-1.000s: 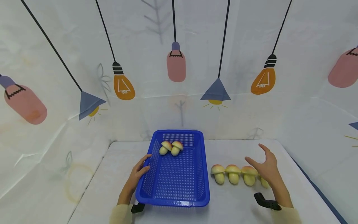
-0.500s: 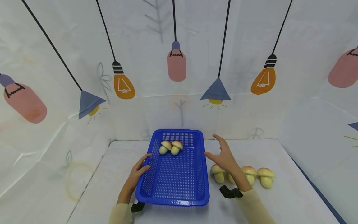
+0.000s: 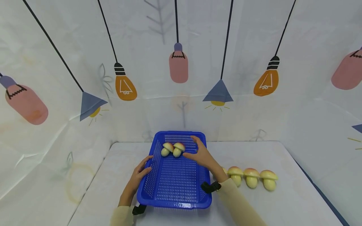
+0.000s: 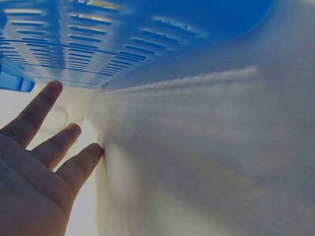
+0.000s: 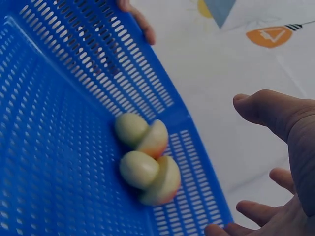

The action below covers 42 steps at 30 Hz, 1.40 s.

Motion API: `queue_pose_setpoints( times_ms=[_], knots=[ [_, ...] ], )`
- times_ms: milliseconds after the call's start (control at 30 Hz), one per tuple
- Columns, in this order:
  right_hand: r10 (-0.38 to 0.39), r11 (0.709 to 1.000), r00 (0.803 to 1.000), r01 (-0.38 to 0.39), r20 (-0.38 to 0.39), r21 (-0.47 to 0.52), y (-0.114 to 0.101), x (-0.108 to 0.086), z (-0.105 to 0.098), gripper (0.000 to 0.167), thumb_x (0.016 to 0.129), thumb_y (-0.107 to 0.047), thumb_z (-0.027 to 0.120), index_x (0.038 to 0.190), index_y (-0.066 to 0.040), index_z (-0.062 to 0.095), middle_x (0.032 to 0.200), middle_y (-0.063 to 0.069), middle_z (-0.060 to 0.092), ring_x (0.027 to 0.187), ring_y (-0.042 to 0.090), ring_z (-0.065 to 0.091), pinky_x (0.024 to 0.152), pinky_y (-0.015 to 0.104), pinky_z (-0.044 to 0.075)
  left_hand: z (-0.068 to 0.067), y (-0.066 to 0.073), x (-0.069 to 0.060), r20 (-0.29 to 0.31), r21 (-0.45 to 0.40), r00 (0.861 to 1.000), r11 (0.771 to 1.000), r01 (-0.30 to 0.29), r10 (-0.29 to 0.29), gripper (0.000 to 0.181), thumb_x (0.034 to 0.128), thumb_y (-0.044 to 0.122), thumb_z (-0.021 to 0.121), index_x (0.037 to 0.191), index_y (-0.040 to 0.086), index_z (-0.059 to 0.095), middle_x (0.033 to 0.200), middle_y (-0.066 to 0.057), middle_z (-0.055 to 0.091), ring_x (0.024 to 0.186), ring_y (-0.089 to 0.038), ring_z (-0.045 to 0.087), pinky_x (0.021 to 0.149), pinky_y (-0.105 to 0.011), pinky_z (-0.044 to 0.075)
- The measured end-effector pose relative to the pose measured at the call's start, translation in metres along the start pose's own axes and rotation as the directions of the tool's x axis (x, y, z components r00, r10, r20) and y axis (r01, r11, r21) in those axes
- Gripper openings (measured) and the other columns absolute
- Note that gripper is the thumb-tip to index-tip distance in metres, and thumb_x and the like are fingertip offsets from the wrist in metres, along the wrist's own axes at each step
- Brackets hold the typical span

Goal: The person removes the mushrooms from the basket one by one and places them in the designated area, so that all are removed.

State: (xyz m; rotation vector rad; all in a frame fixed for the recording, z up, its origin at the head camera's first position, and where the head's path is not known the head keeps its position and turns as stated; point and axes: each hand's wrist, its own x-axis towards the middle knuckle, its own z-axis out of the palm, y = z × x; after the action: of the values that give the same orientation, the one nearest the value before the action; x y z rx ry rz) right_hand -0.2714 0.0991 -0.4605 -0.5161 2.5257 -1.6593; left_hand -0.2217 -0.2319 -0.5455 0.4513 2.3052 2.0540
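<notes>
A blue perforated plastic basket [image 3: 175,188] stands in the middle of the table. Two toy mushrooms [image 3: 178,150] with reddish-yellow caps lie side by side at its far end. My left hand [image 3: 136,175] rests at the basket's left rim; in the left wrist view, several of its fingers [image 4: 59,147] stretch out straight beside the basket wall. Over the basket's right half hovers my right hand [image 3: 203,157], thumb and fingers spread apart with nothing between them. In the right wrist view, the two mushrooms [image 5: 142,169] lie apart from that hand.
Several more mushrooms [image 3: 251,177] form a row on the white table [image 3: 299,194] right of the basket; my right forearm partly covers the leftmost. Behind rises a white wall covering [image 3: 246,119] printed with lamps. A black strap [image 3: 210,187] sits at my right wrist.
My right hand has moved left from above the mushroom row to over the basket, holding nothing throughout. The left hand, basket and mushrooms have stayed in place.
</notes>
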Motion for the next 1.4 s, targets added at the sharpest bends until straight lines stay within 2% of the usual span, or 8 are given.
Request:
queue_pose_setpoints(
  times_ms=[167, 367, 733, 933, 1133, 1400],
  knots=[
    [0.025, 1.0, 1.0, -0.025, 0.019, -0.001, 0.001, 0.012, 0.016, 0.094, 0.088, -0.031, 0.08, 0.161, -0.006, 0.027, 0.163, 0.026, 0.031, 0.151, 0.044, 0.03, 0.116, 0.067, 0.03, -0.001, 0.001, -0.002, 0.011, -0.003, 1.0, 1.0, 0.003, -0.003, 0.055, 0.1063, 0.013, 0.049, 0.158, 0.005, 0.033, 0.151, -0.038, 0.041, 0.109, -0.022, 0.066, 0.082, -0.036, 0.058],
    [0.041, 0.997, 0.997, -0.037, 0.06, -0.064, 0.001, 0.027, 0.029, 0.09, 0.088, -0.027, 0.079, 0.159, -0.004, 0.03, 0.16, 0.028, 0.036, 0.147, 0.047, 0.037, 0.113, 0.064, 0.036, -0.001, 0.003, -0.002, 0.006, 0.002, 1.0, 1.0, -0.002, 0.002, 0.055, 0.1061, 0.012, 0.049, 0.158, 0.004, 0.034, 0.151, -0.039, 0.041, 0.109, -0.025, 0.065, 0.082, -0.036, 0.058],
    [0.103, 0.99, 0.99, -0.094, 0.091, -0.106, 0.006, 0.05, 0.036, 0.083, 0.091, -0.023, 0.077, 0.158, -0.003, 0.033, 0.162, 0.022, 0.037, 0.146, 0.043, 0.04, 0.114, 0.06, 0.037, 0.001, 0.005, -0.001, -0.013, 0.024, 1.0, 1.0, 0.019, -0.019, 0.055, 0.105, 0.015, 0.051, 0.157, 0.009, 0.037, 0.153, -0.033, 0.043, 0.113, -0.029, 0.063, 0.084, -0.036, 0.058],
    [0.144, 0.986, 0.985, -0.135, 0.09, -0.102, 0.013, 0.051, 0.035, 0.082, 0.088, -0.02, 0.077, 0.156, 0.0, 0.036, 0.153, 0.025, 0.046, 0.139, 0.044, 0.047, 0.112, 0.058, 0.04, 0.002, 0.004, 0.002, -0.001, 0.02, 1.0, 1.0, 0.004, -0.004, 0.054, 0.1055, 0.015, 0.051, 0.157, 0.008, 0.036, 0.152, -0.034, 0.042, 0.117, -0.042, 0.061, 0.084, -0.036, 0.058],
    [0.151, 0.983, 0.985, -0.14, 0.079, -0.122, 0.018, 0.048, 0.036, 0.068, 0.088, -0.014, 0.077, 0.147, 0.0, 0.046, 0.136, 0.027, 0.06, 0.128, 0.045, 0.057, 0.105, 0.057, 0.047, 0.001, 0.003, 0.001, 0.004, 0.019, 1.0, 1.0, -0.012, 0.012, 0.053, 0.1061, 0.013, 0.049, 0.157, 0.006, 0.036, 0.15, -0.037, 0.042, 0.114, -0.036, 0.063, 0.083, -0.036, 0.058],
    [0.111, 0.987, 0.986, -0.095, 0.127, -0.131, 0.017, 0.045, 0.043, 0.067, 0.09, -0.016, 0.075, 0.148, 0.0, 0.045, 0.138, 0.026, 0.059, 0.129, 0.043, 0.055, 0.107, 0.059, 0.045, 0.001, 0.002, -0.001, -0.012, 0.027, 1.0, 1.0, 0.009, -0.009, 0.053, 0.1061, 0.014, 0.05, 0.157, 0.008, 0.036, 0.15, -0.038, 0.042, 0.112, -0.037, 0.063, 0.082, -0.038, 0.059]
  ],
)
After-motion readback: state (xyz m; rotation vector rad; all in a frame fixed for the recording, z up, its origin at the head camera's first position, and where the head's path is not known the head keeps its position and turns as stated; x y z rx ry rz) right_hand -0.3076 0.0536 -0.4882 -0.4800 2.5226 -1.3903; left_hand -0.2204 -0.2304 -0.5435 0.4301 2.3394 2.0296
